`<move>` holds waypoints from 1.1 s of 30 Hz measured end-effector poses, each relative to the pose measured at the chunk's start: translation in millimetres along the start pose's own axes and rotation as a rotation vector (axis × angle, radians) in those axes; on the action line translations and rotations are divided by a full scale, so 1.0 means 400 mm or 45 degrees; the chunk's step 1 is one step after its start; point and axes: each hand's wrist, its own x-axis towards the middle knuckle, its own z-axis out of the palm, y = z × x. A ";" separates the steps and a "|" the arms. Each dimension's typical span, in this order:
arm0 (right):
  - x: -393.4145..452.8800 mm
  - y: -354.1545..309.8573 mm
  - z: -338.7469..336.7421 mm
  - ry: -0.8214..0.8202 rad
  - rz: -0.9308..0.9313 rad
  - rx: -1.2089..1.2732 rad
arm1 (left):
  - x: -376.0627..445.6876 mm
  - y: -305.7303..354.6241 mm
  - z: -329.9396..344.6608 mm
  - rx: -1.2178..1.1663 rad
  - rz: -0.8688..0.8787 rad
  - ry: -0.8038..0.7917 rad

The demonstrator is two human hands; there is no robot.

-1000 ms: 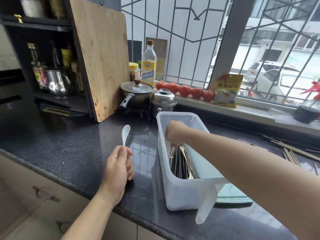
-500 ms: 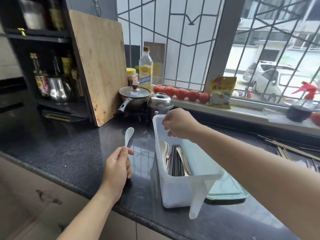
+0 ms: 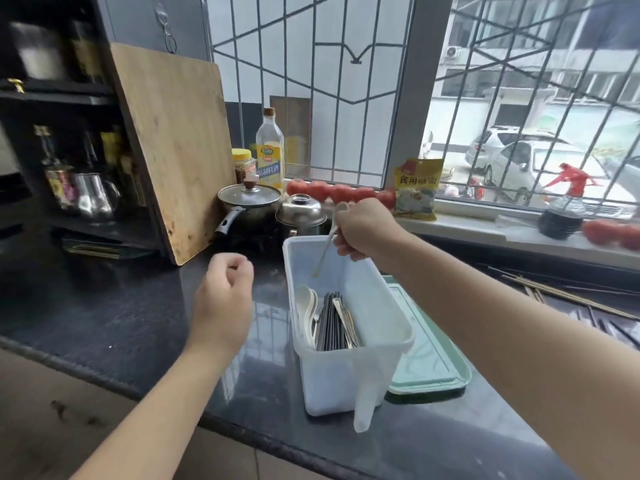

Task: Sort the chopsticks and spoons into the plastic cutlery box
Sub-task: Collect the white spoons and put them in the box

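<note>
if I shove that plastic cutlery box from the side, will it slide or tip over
The cutlery box probably slides rather than tips: it looks long and low, and it sits flat on the glossy dark counter. It likely feels light, since its walls are thin, see-through plastic and only a few spoons and chopsticks lie inside. Those may rattle and shift.

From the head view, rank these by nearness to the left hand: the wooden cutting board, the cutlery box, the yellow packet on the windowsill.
From the left hand:
1. Cutlery box, just to its right on the counter.
2. Wooden cutting board, behind it, leaning on the shelf.
3. Yellow packet, far right on the windowsill.
</note>
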 end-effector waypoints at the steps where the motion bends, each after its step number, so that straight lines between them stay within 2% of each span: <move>1: 0.010 0.019 0.013 -0.061 0.054 -0.184 | -0.005 -0.051 -0.002 0.069 -0.093 0.003; 4: 0.038 0.076 0.102 -0.325 0.313 -0.419 | -0.037 -0.172 0.007 0.219 -0.245 -0.114; 8: 0.075 0.115 0.221 -0.531 0.441 -0.757 | -0.089 -0.213 0.025 0.311 -0.033 -0.091; 12: 0.087 0.106 0.246 -0.475 0.376 -0.860 | -0.085 -0.224 0.020 0.339 -0.012 -0.087; 15: 0.095 0.114 0.254 -0.365 0.303 -0.821 | -0.083 -0.230 0.014 0.301 0.001 -0.044; 17: 0.098 0.109 0.240 -0.363 0.290 -0.827 | -0.078 -0.231 0.016 0.311 0.018 -0.019; 19: 0.088 0.086 0.202 -0.403 0.214 -0.707 | -0.077 -0.225 0.019 0.312 0.041 -0.004; 20: 0.078 0.076 0.177 -0.393 0.092 -0.711 | -0.077 -0.225 0.020 0.311 0.043 -0.002; 24: 0.002 0.065 0.083 -0.115 -0.195 -0.797 | -0.075 -0.198 0.009 0.094 -0.172 -0.004; 26: -0.054 0.080 0.035 0.013 -0.305 -0.747 | -0.068 -0.128 0.001 -0.073 -0.252 0.145; 28: -0.122 0.089 -0.019 0.135 -0.385 -0.641 | -0.072 0.003 0.007 -0.246 -0.154 0.255; 29: -0.156 0.100 -0.046 0.195 -0.418 -0.568 | -0.088 0.081 0.018 -0.359 -0.055 0.228; 33: -0.319 0.207 -0.161 0.433 -0.431 -0.323 | -0.244 0.334 0.121 -0.570 0.379 -0.174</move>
